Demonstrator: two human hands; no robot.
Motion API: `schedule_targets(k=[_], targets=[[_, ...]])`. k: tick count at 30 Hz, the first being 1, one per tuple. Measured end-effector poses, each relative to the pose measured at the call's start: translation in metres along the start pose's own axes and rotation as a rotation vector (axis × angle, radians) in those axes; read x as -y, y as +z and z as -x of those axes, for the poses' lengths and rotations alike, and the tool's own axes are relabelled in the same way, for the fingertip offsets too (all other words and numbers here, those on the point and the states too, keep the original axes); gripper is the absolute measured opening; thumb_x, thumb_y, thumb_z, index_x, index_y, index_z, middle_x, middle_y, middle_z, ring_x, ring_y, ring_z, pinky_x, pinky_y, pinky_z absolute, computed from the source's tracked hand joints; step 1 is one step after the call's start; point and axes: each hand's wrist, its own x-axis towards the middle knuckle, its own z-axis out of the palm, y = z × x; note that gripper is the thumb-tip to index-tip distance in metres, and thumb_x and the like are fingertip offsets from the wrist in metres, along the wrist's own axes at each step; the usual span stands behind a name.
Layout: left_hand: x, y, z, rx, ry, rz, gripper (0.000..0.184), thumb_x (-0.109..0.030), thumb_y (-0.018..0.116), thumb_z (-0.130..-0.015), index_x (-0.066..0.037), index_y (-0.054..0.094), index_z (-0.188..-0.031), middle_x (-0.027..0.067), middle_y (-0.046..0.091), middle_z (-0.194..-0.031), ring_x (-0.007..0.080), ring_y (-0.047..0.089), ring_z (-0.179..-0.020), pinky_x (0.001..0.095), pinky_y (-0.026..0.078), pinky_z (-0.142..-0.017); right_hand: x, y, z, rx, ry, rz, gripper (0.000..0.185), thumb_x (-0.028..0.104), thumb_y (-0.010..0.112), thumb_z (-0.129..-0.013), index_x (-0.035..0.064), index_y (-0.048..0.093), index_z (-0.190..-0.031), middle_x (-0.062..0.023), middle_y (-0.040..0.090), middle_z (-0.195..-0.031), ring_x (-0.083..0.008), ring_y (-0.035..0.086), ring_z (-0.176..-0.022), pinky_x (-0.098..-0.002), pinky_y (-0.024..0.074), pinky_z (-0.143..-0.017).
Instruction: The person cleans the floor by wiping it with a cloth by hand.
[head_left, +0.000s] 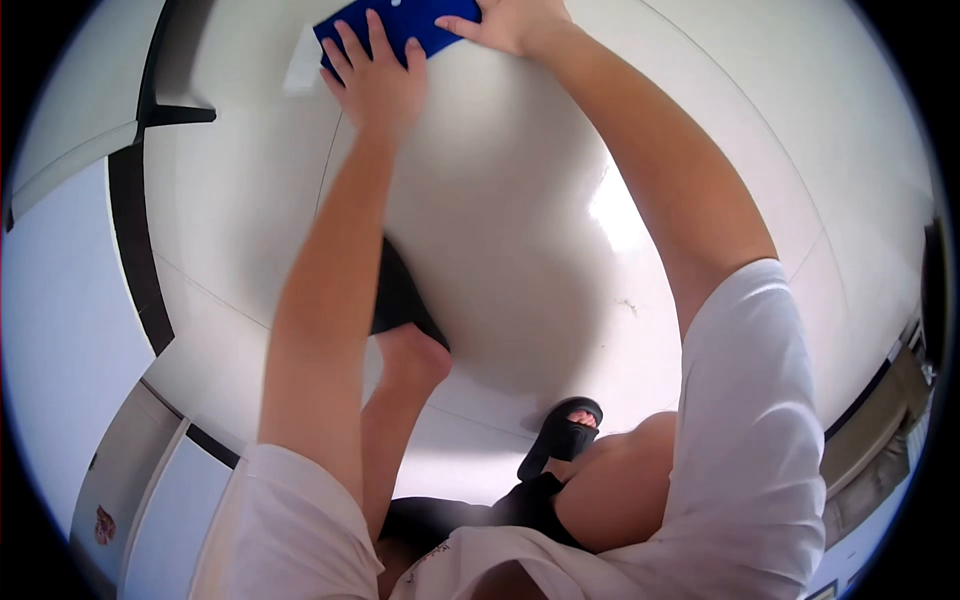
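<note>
A flat blue thing with a small white spot lies on the pale floor at the top of the view, partly cut off by the frame; its kind is unclear. My left hand rests on its near left part, palm down and fingers spread. Over its right edge is my right hand, thumb stretched out onto the blue surface. The other fingers of that hand are partly beyond the top edge.
Glossy tiled floor surrounds the blue thing. My feet wear black slippers. White panels with dark bases stand along the left, near a dark furniture leg. A beige object is at the right edge.
</note>
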Motion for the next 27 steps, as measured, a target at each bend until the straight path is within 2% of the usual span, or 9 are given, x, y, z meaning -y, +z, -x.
schedule_targets(k=[2,3,6,8,10,11,21,25,27], targets=[[-0.033,-0.012,0.042,-0.033,-0.08,0.016,0.076,-0.049,0.053,-0.103,-0.016,0.037,-0.169,0.0242,0.024,-0.177,0.0478,0.017,-0.163,0.0658,0.013,-0.13,-0.007,0.001,0.021,0.011,-0.039,0.012,0.094,0.076,0.045,-0.1,0.0221,0.024,-0.173,-0.01,0.017,-0.181,-0.0397,0.009,-0.167,-0.0718,0.0044,-0.128],[-0.047,-0.021,0.061,0.032,-0.093,0.051,0.076,-0.049,0.049,-0.106,-0.015,0.032,-0.171,0.0299,0.019,-0.176,0.053,0.011,-0.163,0.0686,0.011,-0.129,-0.012,0.002,0.035,0.012,-0.056,0.019,0.094,0.077,0.045,-0.1,0.0221,0.025,-0.173,-0.0098,0.018,-0.181,-0.0397,0.009,-0.167,-0.072,0.0044,-0.128],[-0.08,-0.03,0.106,0.047,-0.155,0.049,0.075,-0.048,0.049,-0.106,-0.014,0.033,-0.17,0.031,0.02,-0.176,0.0541,0.011,-0.163,0.0693,0.01,-0.128,-0.023,0.001,0.077,-0.002,-0.115,-0.003,0.093,0.076,0.049,-0.098,0.0219,0.03,-0.172,-0.0098,0.022,-0.18,-0.0415,0.011,-0.166,-0.0722,0.0063,-0.128],[-0.096,-0.037,0.139,0.071,-0.149,0.043,0.075,-0.047,0.05,-0.106,-0.013,0.033,-0.17,0.0317,0.019,-0.175,0.0557,0.011,-0.162,0.07,0.009,-0.128,-0.032,0.024,0.107,-0.097,-0.136,-0.005,0.092,0.072,0.055,-0.097,0.0211,0.035,-0.17,-0.0105,0.027,-0.178,-0.0423,0.014,-0.165,-0.0718,0.0087,-0.128],[-0.114,-0.045,0.169,0.099,-0.142,0.057,0.075,-0.046,0.051,-0.106,-0.012,0.033,-0.17,0.0321,0.018,-0.175,0.0569,0.011,-0.161,0.0708,0.009,-0.128,-0.041,0.047,0.145,-0.172,-0.117,0.078,0.089,0.075,0.057,-0.096,0.0346,0.032,-0.171,-0.0031,0.024,-0.18,-0.038,0.015,-0.166,-0.077,0.0102,-0.125],[-0.122,-0.05,0.188,0.12,-0.134,0.072,0.075,-0.045,0.051,-0.105,-0.011,0.033,-0.17,0.0322,0.018,-0.175,0.0574,0.011,-0.161,0.0711,0.009,-0.127,-0.046,0.046,0.168,-0.18,-0.134,0.05,0.085,0.074,0.055,-0.098,0.0332,0.035,-0.17,-0.0047,0.026,-0.179,-0.0392,0.016,-0.166,-0.0771,0.0115,-0.125],[-0.184,-0.083,0.351,0.313,0.026,0.087,0.078,-0.038,0.055,-0.103,-0.004,0.03,-0.17,0.0358,0.012,-0.175,0.06,0.008,-0.16,0.0735,0.009,-0.126,-0.061,0.05,0.372,-0.014,0.012,-0.169,0.088,0.062,0.075,-0.09,0.0294,0.045,-0.166,-0.008,0.028,-0.178,-0.0438,0.017,-0.164,-0.0799,0.0136,-0.122],[-0.196,-0.085,0.35,0.309,0.05,0.114,0.078,-0.037,0.054,-0.104,-0.004,0.03,-0.169,0.0368,0.011,-0.175,0.0609,0.007,-0.16,0.0745,0.008,-0.125,-0.066,0.056,0.395,-0.072,0.051,-0.207,0.089,0.062,0.078,-0.086,0.0328,0.047,-0.164,-0.0042,0.033,-0.176,-0.041,0.021,-0.164,-0.0792,0.0171,-0.122],[-0.2,-0.089,0.342,0.3,0.06,0.111,0.073,-0.037,0.049,-0.107,-0.004,0.03,-0.17,0.0351,0.014,-0.175,0.0594,0.009,-0.16,0.0738,0.008,-0.126,-0.068,0.048,0.394,-0.08,0.065,-0.225,0.086,0.062,0.075,-0.089,0.0321,0.046,-0.164,-0.0034,0.034,-0.176,-0.0404,0.022,-0.164,-0.0782,0.0172,-0.123]])
